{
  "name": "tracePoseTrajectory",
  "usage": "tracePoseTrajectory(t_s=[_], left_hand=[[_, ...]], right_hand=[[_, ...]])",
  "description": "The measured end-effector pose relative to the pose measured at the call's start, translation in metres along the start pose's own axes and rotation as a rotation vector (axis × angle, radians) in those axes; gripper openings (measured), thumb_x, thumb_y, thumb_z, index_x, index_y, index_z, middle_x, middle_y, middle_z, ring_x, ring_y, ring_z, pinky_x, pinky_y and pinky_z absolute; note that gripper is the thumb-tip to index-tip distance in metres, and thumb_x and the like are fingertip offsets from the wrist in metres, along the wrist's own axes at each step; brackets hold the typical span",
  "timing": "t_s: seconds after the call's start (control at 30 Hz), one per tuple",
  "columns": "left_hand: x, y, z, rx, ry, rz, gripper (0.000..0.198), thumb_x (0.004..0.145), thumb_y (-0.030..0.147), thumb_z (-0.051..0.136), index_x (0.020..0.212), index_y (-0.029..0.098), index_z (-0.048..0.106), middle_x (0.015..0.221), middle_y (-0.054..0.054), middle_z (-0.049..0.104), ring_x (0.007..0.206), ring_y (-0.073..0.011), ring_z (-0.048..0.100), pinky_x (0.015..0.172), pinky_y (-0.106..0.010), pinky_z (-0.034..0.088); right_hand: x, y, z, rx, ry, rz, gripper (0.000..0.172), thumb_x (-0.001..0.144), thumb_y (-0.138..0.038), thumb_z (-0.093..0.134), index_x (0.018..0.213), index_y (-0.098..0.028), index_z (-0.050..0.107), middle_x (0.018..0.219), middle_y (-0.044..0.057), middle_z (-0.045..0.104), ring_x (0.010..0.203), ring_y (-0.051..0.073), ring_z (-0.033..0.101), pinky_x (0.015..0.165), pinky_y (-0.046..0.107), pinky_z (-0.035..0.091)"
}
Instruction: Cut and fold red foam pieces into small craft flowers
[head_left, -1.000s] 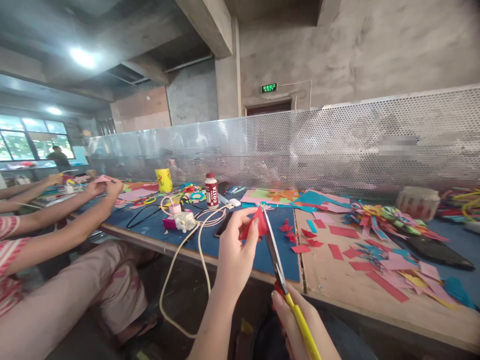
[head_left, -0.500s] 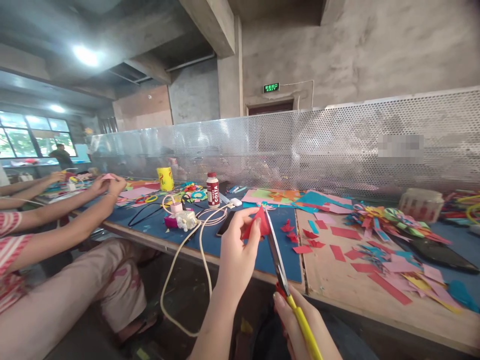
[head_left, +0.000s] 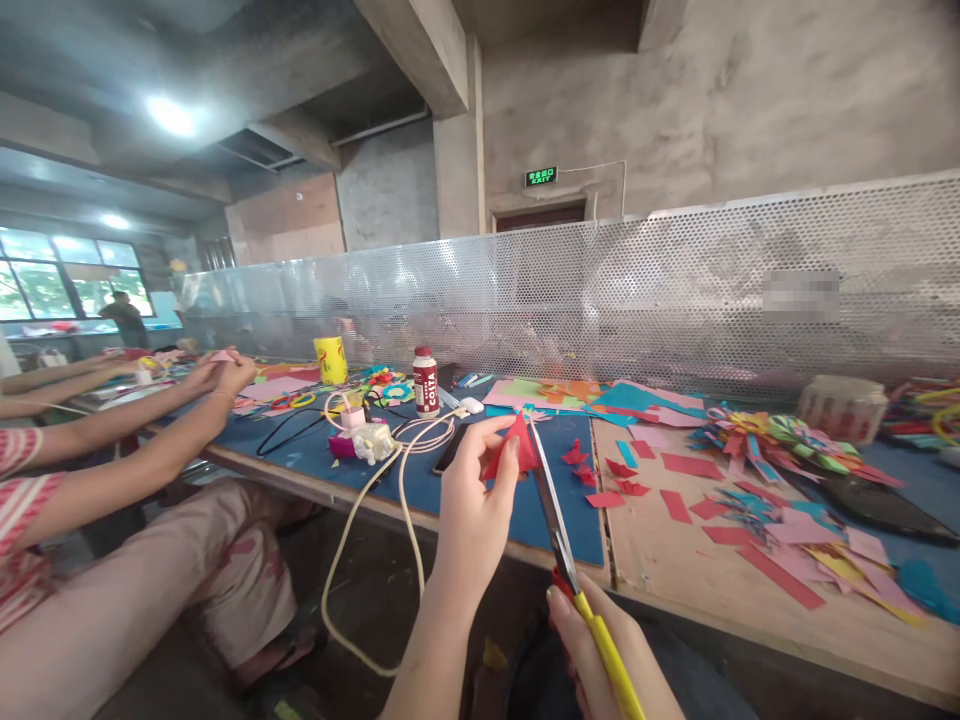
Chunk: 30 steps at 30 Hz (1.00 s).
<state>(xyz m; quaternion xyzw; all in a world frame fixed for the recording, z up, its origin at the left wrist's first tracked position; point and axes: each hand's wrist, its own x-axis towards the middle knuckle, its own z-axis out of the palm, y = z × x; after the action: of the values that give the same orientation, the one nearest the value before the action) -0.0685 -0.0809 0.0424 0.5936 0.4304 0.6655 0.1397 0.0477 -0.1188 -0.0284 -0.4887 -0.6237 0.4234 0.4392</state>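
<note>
Between the thumb and fingers of my left hand (head_left: 480,490) is a folded piece of red paper (head_left: 523,450), raised above the table's near edge. My right hand (head_left: 592,640) is wrapped round the yellow and red handles of a pair of scissors (head_left: 553,505). The blades point up and away, their tips beside the right edge of the red paper. Small red folded pieces (head_left: 586,476) lie on the blue mat (head_left: 555,520) just right of the blades. A dark phone (head_left: 445,458) is partly hidden behind my left hand.
A bottle (head_left: 426,382), a yellow roll (head_left: 331,360) and a power plug with cables (head_left: 367,440) stand to the left. One pale cable loop (head_left: 330,610) hangs off the edge. Paper scraps (head_left: 780,575) cover the right side. A co-worker's hands (head_left: 225,370) hold pink paper at left.
The red paper has tilted slightly beside the blades, while both my hands stay almost in place. At the left, the co-worker's hands have shifted slightly.
</note>
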Motion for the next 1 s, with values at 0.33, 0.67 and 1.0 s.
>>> tracePoseTrajectory(t_s=[0.33, 0.67, 1.0], left_hand=[[0.0002, 0.0004, 0.0, 0.012, -0.009, 0.0, 0.023, 0.085, 0.031, 0.046, 0.104, 0.021, 0.054, 0.091, -0.005, 0.062, 0.083, -0.0164, 0.06, 0.076, -0.029, 0.049], [-0.0007, 0.0009, 0.0003, 0.022, -0.025, -0.011, 0.022, 0.085, 0.031, 0.046, 0.104, 0.021, 0.054, 0.093, -0.004, 0.062, 0.086, -0.0165, 0.06, 0.078, -0.029, 0.049], [-0.0008, -0.0017, 0.0003, 0.024, -0.029, 0.001, 0.023, 0.085, 0.03, 0.046, 0.105, 0.021, 0.053, 0.092, -0.005, 0.062, 0.083, -0.0158, 0.06, 0.077, -0.029, 0.049]], right_hand=[[-0.0001, 0.0019, -0.0001, 0.002, -0.002, 0.005, 0.046, 0.075, -0.065, 0.039, 0.064, -0.02, 0.045, 0.044, -0.006, 0.037, 0.038, 0.009, 0.034, 0.035, 0.019, 0.025], [0.0028, 0.0062, -0.0006, 0.01, 0.003, -0.014, 0.042, 0.075, -0.06, 0.043, 0.062, -0.02, 0.046, 0.044, -0.006, 0.036, 0.039, 0.009, 0.036, 0.035, 0.019, 0.026], [0.004, 0.0083, 0.001, 0.027, -0.005, -0.001, 0.041, 0.077, -0.058, 0.04, 0.063, -0.019, 0.044, 0.047, -0.006, 0.034, 0.038, 0.008, 0.035, 0.034, 0.019, 0.025]])
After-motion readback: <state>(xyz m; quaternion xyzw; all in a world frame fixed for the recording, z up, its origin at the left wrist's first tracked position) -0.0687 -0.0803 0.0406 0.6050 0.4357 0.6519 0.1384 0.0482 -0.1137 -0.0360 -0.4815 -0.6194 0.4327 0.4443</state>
